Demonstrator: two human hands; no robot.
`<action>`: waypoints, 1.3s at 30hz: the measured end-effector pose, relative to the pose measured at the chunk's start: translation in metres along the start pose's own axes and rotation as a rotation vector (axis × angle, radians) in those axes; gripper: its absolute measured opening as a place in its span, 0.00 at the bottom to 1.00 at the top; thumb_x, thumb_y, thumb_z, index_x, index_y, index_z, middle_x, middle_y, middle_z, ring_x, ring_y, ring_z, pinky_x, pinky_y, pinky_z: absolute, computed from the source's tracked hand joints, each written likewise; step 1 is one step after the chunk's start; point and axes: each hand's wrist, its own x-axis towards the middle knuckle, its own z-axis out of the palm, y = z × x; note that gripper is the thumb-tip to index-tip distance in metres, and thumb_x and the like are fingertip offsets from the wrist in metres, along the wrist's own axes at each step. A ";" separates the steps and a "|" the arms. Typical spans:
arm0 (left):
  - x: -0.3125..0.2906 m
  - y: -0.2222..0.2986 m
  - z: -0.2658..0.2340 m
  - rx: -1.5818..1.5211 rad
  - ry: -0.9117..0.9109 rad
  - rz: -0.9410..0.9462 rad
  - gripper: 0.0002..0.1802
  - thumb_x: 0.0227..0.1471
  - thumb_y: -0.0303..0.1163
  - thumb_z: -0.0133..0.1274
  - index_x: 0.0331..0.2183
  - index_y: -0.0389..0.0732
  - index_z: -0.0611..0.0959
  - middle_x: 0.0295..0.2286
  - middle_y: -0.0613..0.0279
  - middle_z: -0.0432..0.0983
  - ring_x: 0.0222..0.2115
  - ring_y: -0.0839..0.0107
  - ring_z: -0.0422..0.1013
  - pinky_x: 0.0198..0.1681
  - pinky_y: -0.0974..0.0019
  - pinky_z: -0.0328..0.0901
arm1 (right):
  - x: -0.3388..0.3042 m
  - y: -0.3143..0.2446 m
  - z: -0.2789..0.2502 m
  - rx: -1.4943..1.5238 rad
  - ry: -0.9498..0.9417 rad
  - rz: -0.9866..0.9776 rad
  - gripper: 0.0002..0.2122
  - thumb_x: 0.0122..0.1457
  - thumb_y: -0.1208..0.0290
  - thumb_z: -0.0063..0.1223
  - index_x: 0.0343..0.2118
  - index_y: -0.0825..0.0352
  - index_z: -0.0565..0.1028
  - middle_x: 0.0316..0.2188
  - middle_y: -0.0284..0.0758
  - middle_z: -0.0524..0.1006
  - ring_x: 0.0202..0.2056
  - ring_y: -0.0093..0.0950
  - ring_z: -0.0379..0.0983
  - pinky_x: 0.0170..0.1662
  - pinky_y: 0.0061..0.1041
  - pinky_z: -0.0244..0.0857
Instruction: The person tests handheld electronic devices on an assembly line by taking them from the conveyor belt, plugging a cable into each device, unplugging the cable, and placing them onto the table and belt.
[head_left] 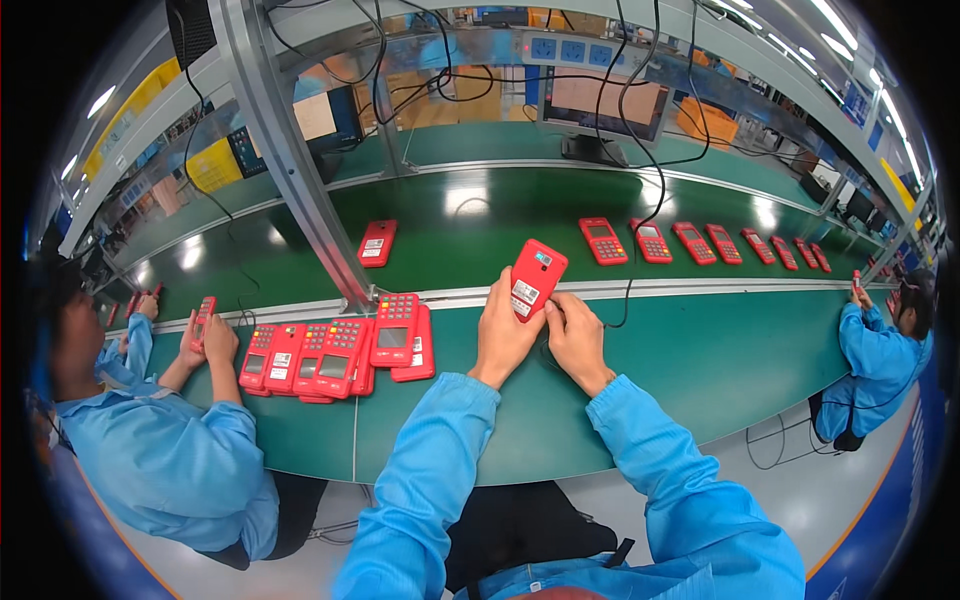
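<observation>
Green bench (700,345) below: left fingers (498,302) pinch a red card machine (541,266) over it, back up, so its label (523,292) shows. Right fingers (563,316) curl close by; I can't tell if they pinch anything. Piled machines (340,350) sit left.

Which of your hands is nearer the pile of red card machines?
Left. The left hand is to the right of the pile of red payment terminals; the right hand is farther right.
</observation>
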 end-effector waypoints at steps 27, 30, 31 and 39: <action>0.051 -0.032 -0.009 0.352 0.289 -0.221 0.47 0.48 0.38 0.65 0.61 0.23 0.63 0.48 0.39 0.72 0.48 0.45 0.71 0.51 0.52 0.68 | 0.037 0.061 -0.014 -0.433 0.079 0.069 0.22 0.60 0.67 0.55 0.57 0.67 0.68 0.39 0.51 0.80 0.39 0.51 0.77 0.41 0.47 0.71; 0.065 -0.052 -0.002 0.506 0.301 -0.205 0.46 0.45 0.35 0.66 0.59 0.21 0.64 0.46 0.40 0.72 0.48 0.47 0.69 0.54 0.53 0.66 | 0.051 0.095 -0.025 -0.635 0.218 0.000 0.25 0.59 0.63 0.59 0.55 0.73 0.68 0.43 0.53 0.78 0.44 0.51 0.76 0.45 0.48 0.70; 0.070 -0.057 0.000 0.572 0.320 -0.204 0.45 0.44 0.35 0.66 0.57 0.20 0.66 0.45 0.40 0.73 0.46 0.47 0.70 0.53 0.53 0.66 | 0.058 0.104 -0.031 -0.698 0.169 0.088 0.28 0.58 0.60 0.60 0.55 0.74 0.68 0.43 0.53 0.78 0.44 0.51 0.76 0.45 0.48 0.71; 0.094 -0.066 0.005 0.722 0.237 -0.304 0.39 0.52 0.38 0.60 0.57 0.21 0.68 0.52 0.39 0.69 0.60 0.47 0.62 0.67 0.49 0.51 | 0.090 0.132 -0.060 -0.847 -0.014 0.478 0.38 0.54 0.33 0.56 0.47 0.73 0.73 0.38 0.52 0.81 0.41 0.54 0.78 0.44 0.51 0.70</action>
